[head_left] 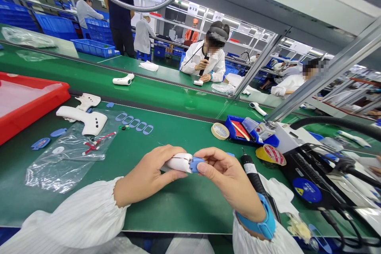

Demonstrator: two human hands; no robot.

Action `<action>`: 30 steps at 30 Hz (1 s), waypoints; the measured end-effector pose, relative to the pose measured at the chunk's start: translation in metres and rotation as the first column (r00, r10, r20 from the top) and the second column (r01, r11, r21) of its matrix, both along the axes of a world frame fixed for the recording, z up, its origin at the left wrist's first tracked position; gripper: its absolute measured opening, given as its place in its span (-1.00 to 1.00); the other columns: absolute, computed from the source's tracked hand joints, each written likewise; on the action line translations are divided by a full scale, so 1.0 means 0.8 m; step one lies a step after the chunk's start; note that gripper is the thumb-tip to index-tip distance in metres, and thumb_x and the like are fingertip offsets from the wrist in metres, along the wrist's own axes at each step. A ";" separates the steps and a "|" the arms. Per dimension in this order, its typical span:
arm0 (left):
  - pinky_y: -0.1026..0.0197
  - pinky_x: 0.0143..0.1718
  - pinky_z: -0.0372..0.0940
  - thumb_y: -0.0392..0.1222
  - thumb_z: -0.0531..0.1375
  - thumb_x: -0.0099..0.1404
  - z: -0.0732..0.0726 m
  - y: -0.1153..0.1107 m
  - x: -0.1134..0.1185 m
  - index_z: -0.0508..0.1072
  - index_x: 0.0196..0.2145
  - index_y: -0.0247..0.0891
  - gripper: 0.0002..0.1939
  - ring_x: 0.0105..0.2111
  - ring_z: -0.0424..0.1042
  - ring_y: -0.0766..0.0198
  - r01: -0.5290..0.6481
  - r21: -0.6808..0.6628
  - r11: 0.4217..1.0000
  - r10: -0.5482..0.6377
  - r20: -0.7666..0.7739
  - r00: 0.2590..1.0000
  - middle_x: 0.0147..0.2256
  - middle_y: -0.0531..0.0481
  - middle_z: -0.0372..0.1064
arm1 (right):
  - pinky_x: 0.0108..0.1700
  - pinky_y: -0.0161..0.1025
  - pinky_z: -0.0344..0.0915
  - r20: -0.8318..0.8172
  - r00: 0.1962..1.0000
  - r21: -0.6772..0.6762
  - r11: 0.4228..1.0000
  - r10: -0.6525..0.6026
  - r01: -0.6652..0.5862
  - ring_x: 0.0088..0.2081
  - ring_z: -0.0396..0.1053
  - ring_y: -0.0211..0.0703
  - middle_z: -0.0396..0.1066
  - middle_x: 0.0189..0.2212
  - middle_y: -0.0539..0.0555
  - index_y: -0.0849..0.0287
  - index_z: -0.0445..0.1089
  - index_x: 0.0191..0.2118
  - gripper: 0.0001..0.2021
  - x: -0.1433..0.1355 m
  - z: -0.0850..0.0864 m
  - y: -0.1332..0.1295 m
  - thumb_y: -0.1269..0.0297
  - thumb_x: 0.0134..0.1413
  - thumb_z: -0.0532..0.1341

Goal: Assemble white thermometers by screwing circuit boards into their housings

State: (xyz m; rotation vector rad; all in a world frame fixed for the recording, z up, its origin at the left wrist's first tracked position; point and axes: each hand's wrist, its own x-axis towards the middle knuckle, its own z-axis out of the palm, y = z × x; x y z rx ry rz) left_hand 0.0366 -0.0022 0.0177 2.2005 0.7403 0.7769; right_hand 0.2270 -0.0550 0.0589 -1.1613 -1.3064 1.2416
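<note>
Over the green mat, my left hand (151, 172) is closed around a white plastic housing (181, 161), thumb along its lower side. My right hand (222, 170) pinches a small blue part (196, 164) against the housing's right end. How far the blue part sits inside is hidden by the fingers. To the left, a white gun-shaped shell (85, 119) lies on a clear plastic bag (64, 166) beside red wires (93, 145). Several blue oval rings (134, 123) lie in a row behind my hands.
A red tray (29, 105) stands at left. On the right are a tape roll (220, 131), a blue bin (253, 131), a black electric screwdriver (251, 170) and a black device (309, 174) with cables. People in white coats sit beyond the bench; a metal post (324, 73) slants at right.
</note>
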 end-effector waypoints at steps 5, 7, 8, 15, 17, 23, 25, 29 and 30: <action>0.24 -0.17 0.19 -0.10 0.13 0.26 -0.002 0.000 -0.002 0.29 -0.10 -0.12 -0.75 -0.20 0.35 0.26 0.009 0.106 0.994 -0.004 -0.049 0.999 -0.17 0.05 0.39 | -0.37 -0.38 0.29 -0.074 0.997 -0.042 0.999 0.011 -0.014 -0.48 0.29 -0.37 0.37 -0.48 -0.04 0.14 0.45 -0.31 -0.87 -0.003 -0.013 0.002 0.28 -0.05 0.29; 0.23 -0.16 0.19 -0.10 0.12 0.28 -0.005 0.000 -0.001 0.29 -0.10 -0.13 -0.76 -0.20 0.35 0.26 -0.014 0.155 0.988 0.019 -0.036 0.999 -0.17 0.04 0.40 | -0.40 -0.38 0.29 -0.096 0.995 -0.030 0.999 -0.030 0.027 -0.49 0.29 -0.38 0.35 -0.47 -0.04 0.12 0.45 -0.30 -0.87 -0.009 -0.020 0.000 0.27 -0.04 0.28; 0.23 -0.16 0.19 -0.11 0.11 0.28 -0.007 0.000 0.000 0.29 -0.10 -0.14 -0.77 -0.20 0.36 0.26 -0.030 0.181 0.983 0.035 -0.025 0.999 -0.17 0.04 0.41 | -0.41 -0.37 0.29 -0.082 0.994 0.005 0.997 -0.070 0.071 -0.49 0.29 -0.37 0.34 -0.46 -0.04 0.10 0.46 -0.30 -0.87 -0.012 -0.024 -0.002 0.26 -0.04 0.28; 0.18 -0.19 0.21 -0.10 0.06 0.31 -0.014 -0.005 0.006 0.32 -0.09 -0.18 -0.76 -0.24 0.38 0.21 -0.109 0.262 0.959 0.098 0.054 0.994 -0.21 -0.03 0.44 | 0.01 -0.16 0.23 0.249 0.941 0.446 0.890 -0.229 0.099 -0.01 0.26 -0.12 0.32 -0.05 0.06 -0.03 0.33 -0.01 -0.69 -0.036 -0.052 -0.008 0.30 0.09 0.16; 0.18 -0.22 0.21 -0.09 0.07 0.29 -0.017 -0.006 0.008 0.36 -0.11 -0.19 -0.76 -0.30 0.38 0.21 -0.118 0.257 0.959 0.105 0.061 0.993 -0.27 -0.04 0.45 | 0.04 -0.14 0.21 0.234 0.947 0.483 0.872 -0.221 0.084 0.01 0.26 -0.12 0.33 -0.03 0.06 -0.03 0.28 0.00 -0.69 -0.043 -0.059 -0.005 0.31 0.13 0.12; 0.17 -0.16 0.18 -0.05 0.09 0.26 -0.018 0.001 0.009 0.34 -0.07 -0.17 -0.69 -0.20 0.36 0.15 -0.186 0.115 0.976 0.182 0.041 0.982 -0.21 -0.05 0.43 | 0.03 -0.09 0.23 0.187 0.945 0.493 0.858 -0.270 0.147 0.00 0.29 -0.06 0.36 -0.06 0.13 0.07 0.30 -0.05 -0.76 -0.046 -0.064 0.010 0.28 0.15 0.09; 0.19 -0.14 0.17 -0.02 0.13 0.22 -0.011 0.006 0.003 0.32 -0.06 -0.14 -0.66 -0.15 0.33 0.14 -0.136 0.003 0.991 0.136 -0.024 0.990 -0.15 -0.03 0.39 | 0.01 -0.08 0.25 0.110 0.965 0.446 0.880 -0.236 0.164 -0.03 0.32 -0.06 0.39 -0.09 0.13 0.09 0.32 -0.08 -0.77 -0.037 -0.062 0.014 0.23 0.14 0.10; 0.28 -0.37 0.16 0.06 0.14 0.18 0.004 0.009 -0.008 0.35 -0.17 -0.18 -0.67 -0.38 0.32 0.24 -0.060 -0.208 0.976 0.035 -0.120 0.992 -0.31 0.03 0.39 | -0.09 -0.08 0.33 -0.248 0.942 0.274 0.917 -0.224 0.290 -0.13 0.41 -0.06 0.45 -0.20 0.10 0.07 0.27 -0.11 -0.69 -0.024 -0.066 0.013 0.06 0.06 0.16; 0.29 -0.40 0.15 0.06 0.13 0.19 0.005 0.007 -0.008 0.35 -0.19 -0.19 -0.68 -0.41 0.30 0.26 -0.053 -0.230 0.972 0.026 -0.116 0.993 -0.33 0.04 0.38 | -0.10 -0.08 0.34 -0.302 0.928 0.230 0.927 -0.220 0.295 -0.14 0.41 -0.05 0.45 -0.21 0.09 0.06 0.24 -0.09 -0.64 -0.026 -0.069 0.011 0.04 0.00 0.21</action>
